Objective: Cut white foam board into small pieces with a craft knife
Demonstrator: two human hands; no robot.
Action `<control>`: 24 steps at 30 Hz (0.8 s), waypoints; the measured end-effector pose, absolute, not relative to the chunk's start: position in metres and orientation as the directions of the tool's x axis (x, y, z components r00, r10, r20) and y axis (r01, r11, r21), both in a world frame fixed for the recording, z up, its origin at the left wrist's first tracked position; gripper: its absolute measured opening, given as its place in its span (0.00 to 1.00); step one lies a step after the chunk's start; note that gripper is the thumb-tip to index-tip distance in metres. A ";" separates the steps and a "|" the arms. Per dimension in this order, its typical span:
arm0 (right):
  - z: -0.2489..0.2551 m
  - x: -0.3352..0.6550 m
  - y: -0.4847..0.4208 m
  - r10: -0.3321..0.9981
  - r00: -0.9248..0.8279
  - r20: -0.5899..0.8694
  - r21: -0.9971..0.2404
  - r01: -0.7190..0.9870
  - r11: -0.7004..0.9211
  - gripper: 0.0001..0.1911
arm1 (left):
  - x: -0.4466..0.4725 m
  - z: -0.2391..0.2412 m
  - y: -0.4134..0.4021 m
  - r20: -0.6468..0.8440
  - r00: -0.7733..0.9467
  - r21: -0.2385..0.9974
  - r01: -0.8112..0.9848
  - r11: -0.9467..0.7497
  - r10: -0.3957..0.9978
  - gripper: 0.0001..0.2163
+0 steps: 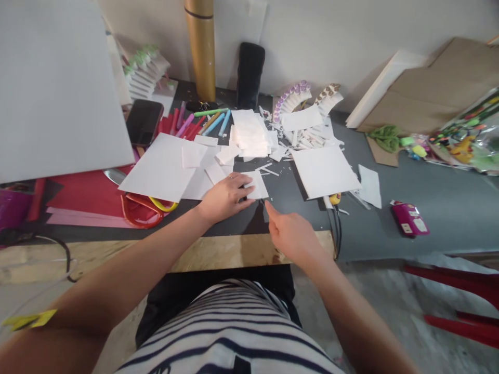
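Note:
A small white paper card (258, 186) lies on the dark tabletop in front of me. My left hand (228, 196) rests on its left part, fingers spread and fingertips pressing it down. At the card's near right corner is my right hand (290, 231), index finger stretched forward and the other fingers curled in. A thin dark tip shows by that index fingertip, touching or just beside the card's near edge; what the fingers hold is mostly hidden. Beyond the card stands a stack of white paper pieces (250, 136), with narrow paper strips (268, 169) scattered beside it.
Large white sheets (156, 165) lie at left, over red-handled scissors (142, 210). A white board (325, 170) lies at right. Behind are colored markers (212, 123), a phone (145, 122), a gold bottle (202, 52) and a black case (250, 72). A magenta box (410, 218) sits far right.

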State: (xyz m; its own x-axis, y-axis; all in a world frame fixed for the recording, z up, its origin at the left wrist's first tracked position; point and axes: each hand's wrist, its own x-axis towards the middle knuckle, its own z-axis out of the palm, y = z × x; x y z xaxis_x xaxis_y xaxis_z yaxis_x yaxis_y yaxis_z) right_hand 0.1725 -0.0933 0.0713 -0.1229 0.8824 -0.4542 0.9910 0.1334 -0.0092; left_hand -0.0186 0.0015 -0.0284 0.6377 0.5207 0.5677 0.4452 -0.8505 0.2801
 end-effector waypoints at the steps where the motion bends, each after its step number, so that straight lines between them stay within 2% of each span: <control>1: 0.073 0.178 -0.095 0.887 -0.130 -0.443 -0.044 0.991 0.124 0.30 | -0.019 -0.029 0.001 0.569 0.635 0.283 0.445 -0.850 0.522 0.10; 7: 0.062 0.187 -0.069 0.978 0.027 -0.206 -0.160 0.985 -0.061 0.20 | -0.019 -0.028 0.001 0.581 0.626 0.296 0.433 -0.852 0.520 0.09; 13: 0.028 0.173 -0.040 0.983 -0.018 -0.180 -0.230 0.973 -0.024 0.14 | -0.018 -0.026 0.002 0.615 0.615 0.280 0.414 -0.866 0.493 0.10; 19: 0.024 0.191 -0.038 0.981 -0.115 -0.159 -0.306 0.950 0.062 0.16 | -0.018 -0.026 0.003 0.616 0.604 0.288 0.425 -0.858 0.506 0.10; 24: 0.023 0.200 -0.035 0.989 -0.073 -0.128 -0.273 0.961 0.035 0.14 | -0.018 -0.024 0.003 0.616 0.608 0.303 0.404 -0.863 0.501 0.09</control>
State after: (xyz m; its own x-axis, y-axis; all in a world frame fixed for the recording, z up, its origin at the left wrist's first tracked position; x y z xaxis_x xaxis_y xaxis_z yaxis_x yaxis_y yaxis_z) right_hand 0.1999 -0.0351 0.0227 -0.0725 0.9891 -0.1278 0.9613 0.0352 -0.2733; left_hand -0.0177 0.0029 -0.0242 0.6079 0.5015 0.6156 0.4045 -0.8628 0.3033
